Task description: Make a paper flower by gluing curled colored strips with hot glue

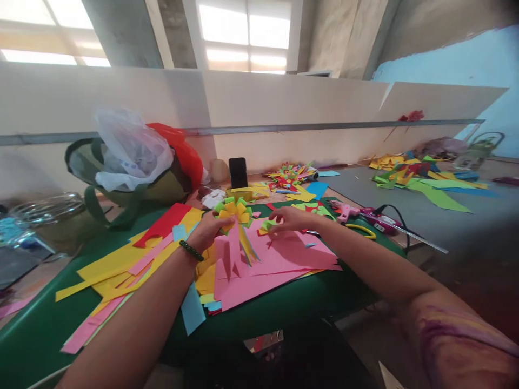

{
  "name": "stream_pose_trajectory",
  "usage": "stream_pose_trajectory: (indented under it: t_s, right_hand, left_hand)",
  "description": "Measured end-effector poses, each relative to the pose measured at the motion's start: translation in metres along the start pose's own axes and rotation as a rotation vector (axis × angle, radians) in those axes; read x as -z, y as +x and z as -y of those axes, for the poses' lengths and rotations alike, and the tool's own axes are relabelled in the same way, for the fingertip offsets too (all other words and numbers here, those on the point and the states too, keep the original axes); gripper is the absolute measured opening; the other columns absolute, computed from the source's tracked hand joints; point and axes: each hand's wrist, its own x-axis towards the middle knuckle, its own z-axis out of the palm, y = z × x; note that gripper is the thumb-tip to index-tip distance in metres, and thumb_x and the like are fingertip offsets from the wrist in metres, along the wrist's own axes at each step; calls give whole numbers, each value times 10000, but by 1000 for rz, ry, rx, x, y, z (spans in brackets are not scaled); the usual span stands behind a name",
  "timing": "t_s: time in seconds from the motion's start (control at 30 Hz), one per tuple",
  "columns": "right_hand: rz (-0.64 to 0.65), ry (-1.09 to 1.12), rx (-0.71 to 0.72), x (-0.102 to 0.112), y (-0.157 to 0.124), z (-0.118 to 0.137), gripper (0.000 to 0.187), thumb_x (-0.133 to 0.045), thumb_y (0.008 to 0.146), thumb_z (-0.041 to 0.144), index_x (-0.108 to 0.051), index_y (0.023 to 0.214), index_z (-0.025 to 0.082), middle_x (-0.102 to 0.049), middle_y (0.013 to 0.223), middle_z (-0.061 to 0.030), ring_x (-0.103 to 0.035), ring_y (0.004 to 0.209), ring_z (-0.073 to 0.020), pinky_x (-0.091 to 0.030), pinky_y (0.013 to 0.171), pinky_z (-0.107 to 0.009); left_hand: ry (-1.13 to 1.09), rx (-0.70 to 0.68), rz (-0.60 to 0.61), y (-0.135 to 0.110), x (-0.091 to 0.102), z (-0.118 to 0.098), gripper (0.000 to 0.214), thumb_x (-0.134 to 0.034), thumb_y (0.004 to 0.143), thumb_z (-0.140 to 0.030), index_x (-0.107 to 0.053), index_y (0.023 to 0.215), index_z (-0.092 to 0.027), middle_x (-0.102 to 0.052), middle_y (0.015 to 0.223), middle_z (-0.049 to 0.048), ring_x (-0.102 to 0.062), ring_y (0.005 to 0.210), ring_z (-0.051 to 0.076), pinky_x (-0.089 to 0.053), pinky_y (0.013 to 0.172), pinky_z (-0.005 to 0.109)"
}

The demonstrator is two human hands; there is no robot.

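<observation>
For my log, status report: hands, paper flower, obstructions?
Left hand holding yellow-green paper flower. Right hand at small green paper piece. Loose blue scrap on pink sheet, right of flower.

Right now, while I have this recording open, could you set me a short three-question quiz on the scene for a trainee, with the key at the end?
1. Multiple choice: which wrist wears the dark beaded bracelet? A) the left; B) the right; C) both.
2. True or false: the phone stands upright beyond the pink sheets.
3. Fill in the blank: the left hand holds a paper flower whose looped petals are yellow and ____.

Key: 1. A; 2. True; 3. green.
</observation>
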Motion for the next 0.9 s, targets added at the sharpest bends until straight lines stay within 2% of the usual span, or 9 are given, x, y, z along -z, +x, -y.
stream_pose_trajectory:
  t_s: [0.07,0.17,0.27,0.33,0.43,0.53,0.63,0.77,0.9]
  right_hand:
    - [-157,-157,-17,23,-12,-3,409,-719,786,462,-715,1072,170,-722,1016,-82,-624,807,-166,-428,662,-232]
    - [-346,-276,-142,67,-36,-17,378,-537,930,435,-713,1118,159,-730,1018,-81,-631,827,-171,-418,668,-233]
    - [-316,-494,-429,95,-61,-39,325,-536,935,369,-735,1062,146,-747,953,-89,-635,792,-179,-393,635,-238]
    - [-225,-583,-574,98,-71,-53,268,-579,911,333,-757,951,136,-751,887,-103,-638,763,-188,-378,610,-246]
    - [-140,-576,-585,84,-72,-62,327,-566,924,384,-751,801,144,-735,760,-82,-637,700,-175,-374,584,-241]
    - [-116,-549,-528,64,-63,-57,347,-572,913,465,-748,867,170,-746,825,-50,-649,730,-157,-397,607,-221]
    - [-182,-576,-545,56,-52,-51,297,-564,915,375,-733,1018,154,-745,1044,-109,-673,884,-197,-428,674,-231]
    - [-282,-629,-679,74,-47,-60,368,-441,951,259,-688,1176,103,-678,1228,-212,-660,1059,-284,-468,776,-296]
    - [-301,-642,-852,101,-56,-81,389,-523,915,262,-679,1219,75,-653,1254,-258,-635,1128,-335,-485,846,-352]
  left_hand:
    - [2,4,-19,0,0,0,337,-828,401,-222,-675,694,-160,-625,632,-30,-494,534,87,-363,463,192]
    - [-15,17,-28,3,0,1,289,-824,417,-203,-669,658,-166,-610,608,-34,-483,526,82,-346,441,176]
    - [-53,38,-24,5,0,2,283,-831,429,-176,-675,665,-163,-634,637,-6,-505,527,95,-355,424,184]
    - [-75,57,-28,6,-1,4,262,-830,443,-171,-667,646,-165,-644,647,13,-511,518,105,-350,403,190]
    - [-86,41,-21,7,0,6,258,-827,450,-184,-638,626,-169,-614,615,-3,-494,497,94,-331,388,179]
    - [-88,0,-16,7,0,7,316,-829,429,-202,-644,681,-156,-600,625,-23,-498,509,84,-353,409,170]
    - [-89,9,-10,7,0,5,357,-828,404,-215,-660,708,-134,-611,648,-13,-517,539,87,-381,433,168]
    - [-94,-7,-20,5,-2,1,329,-829,406,-206,-664,684,-142,-622,659,-10,-511,553,85,-386,447,163]
    - [-93,-15,-7,1,-4,-5,287,-825,412,-198,-675,655,-163,-630,659,-6,-509,563,94,-385,449,168]
